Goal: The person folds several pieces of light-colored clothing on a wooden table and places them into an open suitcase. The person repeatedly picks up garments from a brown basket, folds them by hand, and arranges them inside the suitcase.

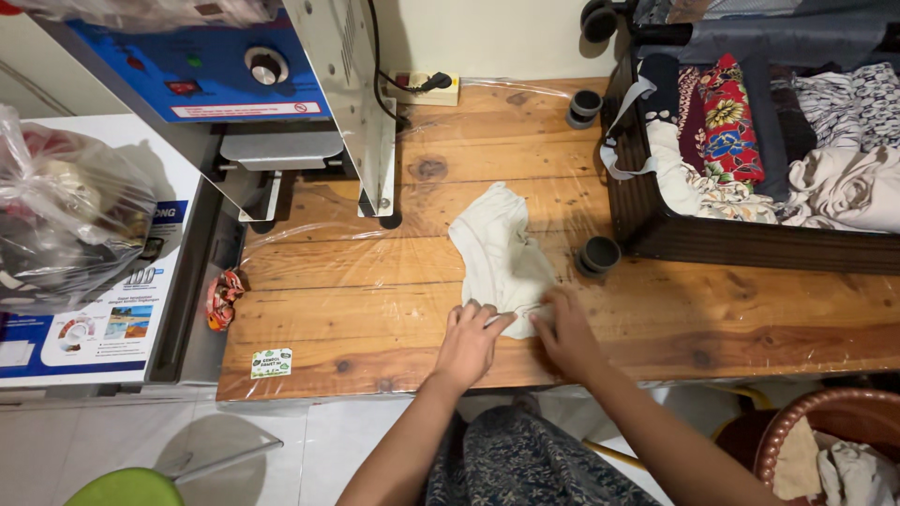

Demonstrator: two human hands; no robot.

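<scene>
A cream-white garment lies spread on the wooden table, which is covered in clear plastic. My left hand pinches the garment's near edge with its fingertips. Close beside it, my right hand presses on the same near edge, fingers curled onto the cloth. Both hands sit near the table's front edge. The far end of the garment points toward the machine at the back.
A metal and blue machine stands at the back left. An open dark suitcase full of folded clothes fills the right. A plastic bag rests on a white box at left. A copper-rimmed basket with cloth stands at the lower right. A power strip lies at the back.
</scene>
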